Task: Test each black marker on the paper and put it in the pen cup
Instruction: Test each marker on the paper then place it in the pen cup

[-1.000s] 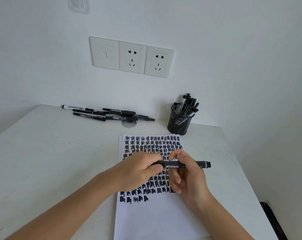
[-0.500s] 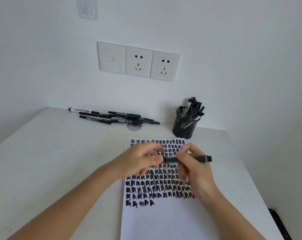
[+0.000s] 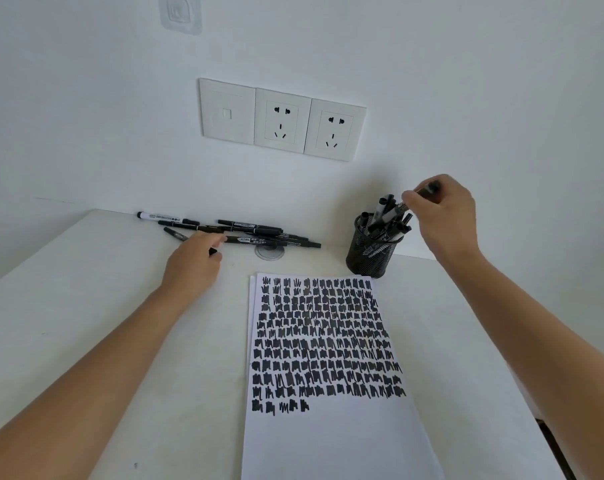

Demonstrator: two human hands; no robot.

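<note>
My right hand point(image 3: 442, 216) pinches a black marker point(image 3: 429, 188) and holds it slanted, lower end down, over the black mesh pen cup point(image 3: 370, 254), which has several markers standing in it. My left hand point(image 3: 193, 268) lies at the left end of the pile of loose black markers point(image 3: 259, 233) by the wall. Its fingers curl over one marker point(image 3: 174, 233), whose ends show on both sides of the hand. The white paper point(image 3: 328, 445) lies in front of the cup, its upper half filled with rows of black scribbles.
A white-bodied marker point(image 3: 158, 216) lies at the far left of the pile. A round grommet point(image 3: 270, 253) sits in the white table point(image 3: 86, 306) below the pile. Wall sockets point(image 3: 281, 121) hang above. The table's right edge point(image 3: 536, 410) runs close to the paper.
Both hands left the paper. My right hand carried the marker up and right to the pen cup. My left hand let go of it and reached left to the loose markers.
</note>
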